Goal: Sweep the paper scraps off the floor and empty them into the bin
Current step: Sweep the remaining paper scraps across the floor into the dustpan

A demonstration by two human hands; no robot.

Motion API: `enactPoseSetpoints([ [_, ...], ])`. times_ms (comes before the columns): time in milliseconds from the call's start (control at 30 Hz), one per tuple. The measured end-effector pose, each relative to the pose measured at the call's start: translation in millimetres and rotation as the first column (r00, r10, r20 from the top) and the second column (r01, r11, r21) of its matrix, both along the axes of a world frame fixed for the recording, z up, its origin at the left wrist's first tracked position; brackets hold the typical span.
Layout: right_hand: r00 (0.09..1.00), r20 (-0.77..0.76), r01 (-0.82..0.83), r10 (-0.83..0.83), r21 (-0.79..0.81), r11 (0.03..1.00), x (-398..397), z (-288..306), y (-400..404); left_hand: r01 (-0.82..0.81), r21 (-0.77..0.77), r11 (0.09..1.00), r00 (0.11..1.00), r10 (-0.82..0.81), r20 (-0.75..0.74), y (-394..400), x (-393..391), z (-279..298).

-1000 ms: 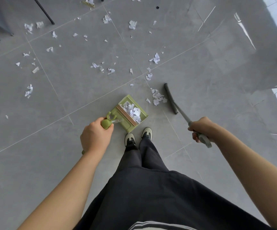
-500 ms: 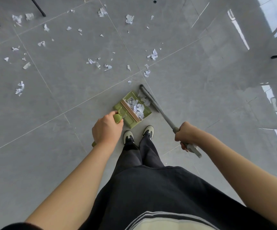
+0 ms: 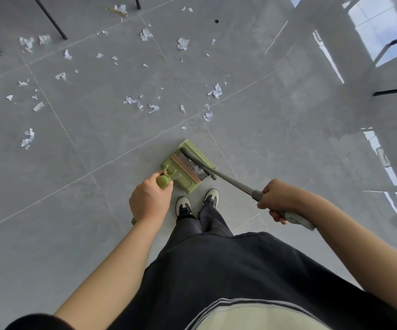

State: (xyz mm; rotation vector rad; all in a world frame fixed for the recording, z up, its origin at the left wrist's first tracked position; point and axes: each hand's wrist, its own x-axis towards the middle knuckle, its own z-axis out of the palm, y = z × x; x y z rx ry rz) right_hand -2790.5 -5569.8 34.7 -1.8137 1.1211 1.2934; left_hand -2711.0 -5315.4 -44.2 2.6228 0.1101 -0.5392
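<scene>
I'm looking down on a glossy grey tiled floor [image 3: 78, 234] with bright window reflections along its right edge and thin black furniture legs [image 3: 50, 17] near the far edge. Torn paper scraps [image 3: 130, 100] lie scattered over the far-left tiles. The grey broom [image 3: 228, 178] runs diagonally, its head pointing far-left into the pan's mouth; my right hand [image 3: 277, 201] clenches its handle. The green dustpan [image 3: 188, 166] sits on the floor just ahead of my shoes [image 3: 197, 202], holding white scraps; my left hand [image 3: 148, 201] grasps its upright handle.
</scene>
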Motion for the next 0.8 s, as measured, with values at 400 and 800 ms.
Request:
enactPoseSetpoints([
  [400,0.962,0.125,0.246,-0.241,-0.024,0.969,6,4,-8,-0.18,-0.076,0.981,0.982,0.183,0.039,14,11,25],
  [800,0.747,0.176,0.628,-0.642,0.132,0.767,71,-30,-66,-0.402,-0.089,0.911,0.91,0.409,0.07,1,31,36],
])
